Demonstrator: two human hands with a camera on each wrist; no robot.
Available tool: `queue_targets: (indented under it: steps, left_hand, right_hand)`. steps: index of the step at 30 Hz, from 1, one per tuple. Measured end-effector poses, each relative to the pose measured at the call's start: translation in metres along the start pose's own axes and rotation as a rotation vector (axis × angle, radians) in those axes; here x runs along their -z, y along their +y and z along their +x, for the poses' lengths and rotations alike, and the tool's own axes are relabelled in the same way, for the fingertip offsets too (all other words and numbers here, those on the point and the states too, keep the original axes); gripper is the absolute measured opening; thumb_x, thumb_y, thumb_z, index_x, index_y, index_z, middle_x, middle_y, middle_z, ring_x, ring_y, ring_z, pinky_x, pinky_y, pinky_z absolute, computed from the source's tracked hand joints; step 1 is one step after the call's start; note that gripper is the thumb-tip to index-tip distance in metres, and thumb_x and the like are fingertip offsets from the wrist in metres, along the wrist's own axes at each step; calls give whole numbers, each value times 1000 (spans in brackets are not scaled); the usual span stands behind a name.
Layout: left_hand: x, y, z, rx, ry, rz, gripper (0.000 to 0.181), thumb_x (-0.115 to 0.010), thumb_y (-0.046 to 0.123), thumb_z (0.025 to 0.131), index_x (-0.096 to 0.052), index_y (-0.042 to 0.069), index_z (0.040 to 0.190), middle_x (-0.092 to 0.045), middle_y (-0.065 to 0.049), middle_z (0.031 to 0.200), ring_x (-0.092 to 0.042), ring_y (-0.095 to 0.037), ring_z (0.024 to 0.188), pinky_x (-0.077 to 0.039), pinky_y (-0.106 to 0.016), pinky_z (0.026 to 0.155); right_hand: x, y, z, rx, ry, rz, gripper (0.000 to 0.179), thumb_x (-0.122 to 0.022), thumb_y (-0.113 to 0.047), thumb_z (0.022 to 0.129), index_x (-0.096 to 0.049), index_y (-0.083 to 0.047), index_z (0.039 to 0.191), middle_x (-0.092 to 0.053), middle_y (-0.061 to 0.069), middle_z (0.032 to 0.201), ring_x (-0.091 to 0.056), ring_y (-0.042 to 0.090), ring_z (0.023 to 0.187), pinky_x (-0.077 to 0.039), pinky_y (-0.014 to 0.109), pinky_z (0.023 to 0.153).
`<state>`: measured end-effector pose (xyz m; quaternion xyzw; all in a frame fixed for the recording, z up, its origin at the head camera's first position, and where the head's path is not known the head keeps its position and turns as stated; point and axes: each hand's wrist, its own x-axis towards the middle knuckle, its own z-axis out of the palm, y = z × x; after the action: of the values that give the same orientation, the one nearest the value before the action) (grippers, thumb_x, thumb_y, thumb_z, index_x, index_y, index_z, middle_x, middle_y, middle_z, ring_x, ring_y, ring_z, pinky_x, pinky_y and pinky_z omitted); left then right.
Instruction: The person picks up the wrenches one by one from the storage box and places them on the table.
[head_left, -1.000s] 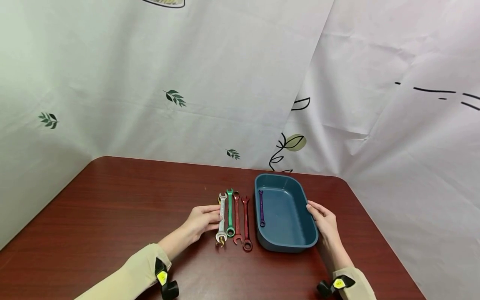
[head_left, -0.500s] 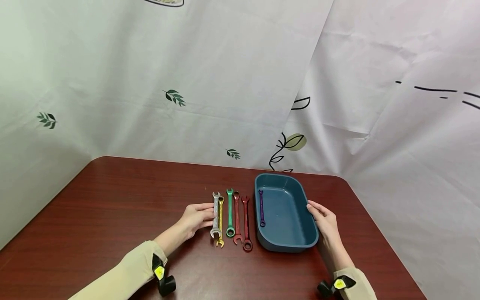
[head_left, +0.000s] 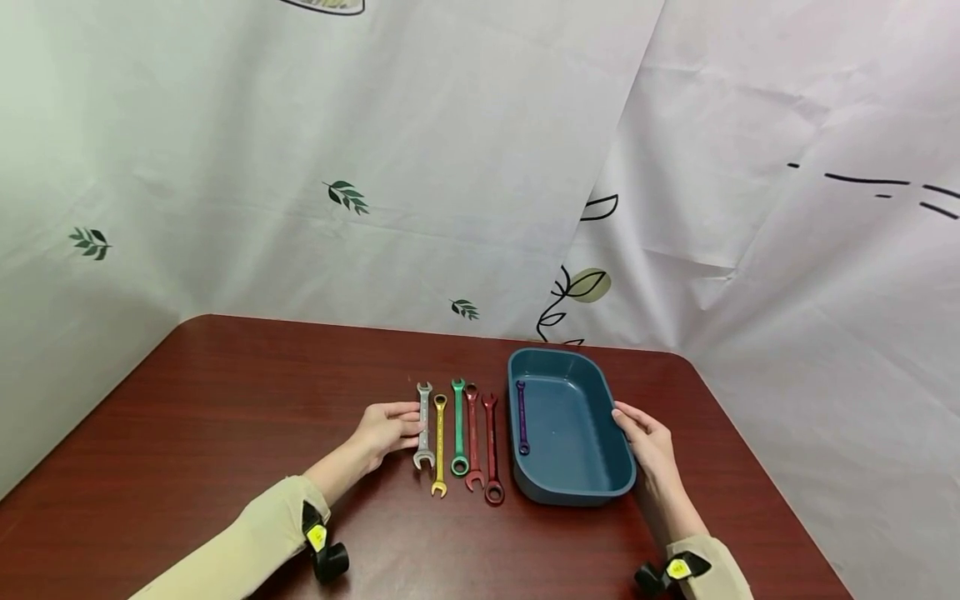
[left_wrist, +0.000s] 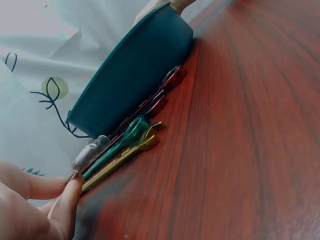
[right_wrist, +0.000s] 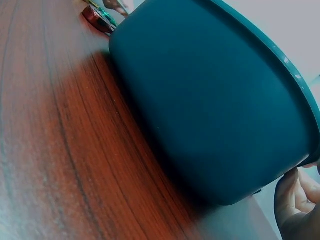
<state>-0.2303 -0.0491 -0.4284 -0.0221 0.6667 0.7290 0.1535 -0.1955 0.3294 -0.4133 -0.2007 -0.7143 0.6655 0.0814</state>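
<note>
At the left end of a row of wrenches, my left hand (head_left: 386, 430) pinches the silver wrench (head_left: 423, 429) between thumb and fingers. The left wrist view shows its end (left_wrist: 90, 154) pointing away from my fingertips. Beside it lie a yellow wrench (head_left: 439, 446), a green wrench (head_left: 459, 427) and two red wrenches, one (head_left: 472, 433) left of the other (head_left: 491, 446). My right hand (head_left: 651, 442) holds the right side of a blue rectangular tub (head_left: 573, 497), thumb (right_wrist: 287, 192) just under the rim. A purple wrench (head_left: 522, 417) lies inside the tub along its left wall.
Everything rests on a dark red wooden table (head_left: 285, 392) with rounded back corners. A pale patterned cloth (head_left: 450, 167) hangs behind and beside the table. The tub stands close to the right of the wrenches.
My left hand has moved left with the silver wrench, from over the yellow wrench to its left side, uncovering the yellow one. My right hand and the tub stay put.
</note>
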Motion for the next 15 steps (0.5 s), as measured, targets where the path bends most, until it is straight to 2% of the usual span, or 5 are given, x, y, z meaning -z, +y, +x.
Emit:
queue_targets:
  steps: [3, 11, 15]
  left_hand:
    - [1, 0, 1, 8, 5, 12, 48, -57, -12, 87, -44, -17, 133, -57, -33, 124, -65, -10, 83, -61, -26, 72]
    - [3, 2, 3, 24, 3, 33, 47, -57, -12, 87, -45, -17, 133, -60, -31, 121, -65, -11, 83, -61, -28, 73]
    - [4, 3, 4, 28, 6, 38, 47, -56, -13, 87, -44, -18, 132, -59, -32, 123, -65, -11, 83, -61, -29, 74]
  right_hand:
    - [0, 0, 0, -3, 3, -5, 42, -67, -28, 90, -62, -8, 127, -68, -18, 81, -65, 1, 74, -57, 18, 68]
    - [-1, 0, 0, -8, 4, 21, 32, -68, -26, 90, -67, -14, 120, -68, -18, 82, -66, 1, 75, -57, 19, 68]
    - [-1, 0, 0, -6, 7, 18, 33, -68, -26, 90, -67, -13, 121, -68, -18, 82, -66, 1, 75, -57, 19, 68]
